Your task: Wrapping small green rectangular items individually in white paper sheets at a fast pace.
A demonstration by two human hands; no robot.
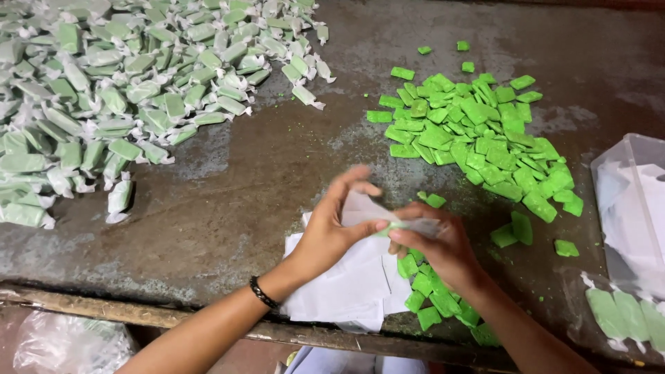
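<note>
Green candy (396,226) in wrapper between both hands' fingers (374,226)

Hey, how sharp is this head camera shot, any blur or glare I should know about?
Head view: the left hand and right hand are motion-blurred around the half-wrapped green piece; the unwrapped green pile and wrapped pile are sharp; soft, even light, dull sheen on the worn tabletop, faint shadows.
</note>
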